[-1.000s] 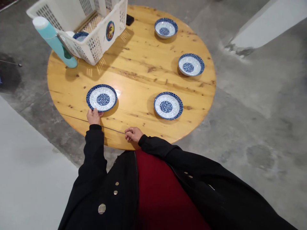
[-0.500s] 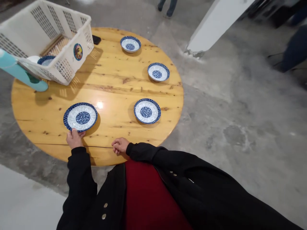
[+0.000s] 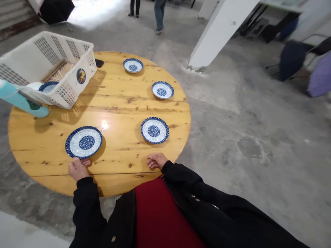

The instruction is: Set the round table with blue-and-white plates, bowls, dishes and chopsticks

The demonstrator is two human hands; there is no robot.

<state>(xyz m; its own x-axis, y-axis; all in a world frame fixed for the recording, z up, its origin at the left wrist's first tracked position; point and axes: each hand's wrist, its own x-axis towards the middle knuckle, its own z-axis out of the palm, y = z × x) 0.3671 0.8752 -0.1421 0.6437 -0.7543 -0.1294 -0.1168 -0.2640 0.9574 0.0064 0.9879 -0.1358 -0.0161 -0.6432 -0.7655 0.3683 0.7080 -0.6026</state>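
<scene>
One round blue-and-white patterned plate (image 3: 84, 142) lies, on my feed, at one o'clock from the nearer left hand (image 3: 79, 168), which pinches its rim; the right hand (image 3: 157, 161) I see empty and loosely unfurled, a second plate (image 3: 154, 130) at its twelve.

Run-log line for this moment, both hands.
left hand: touching near rim of round blue-and-white patterned dish | right hand: empty, near matching dish | white plastic basket: on round wooden table

left hand (image 3: 78, 169) pinches left plate (image 3: 84, 142) | right hand (image 3: 157, 161) near right plate (image 3: 154, 130)
</scene>
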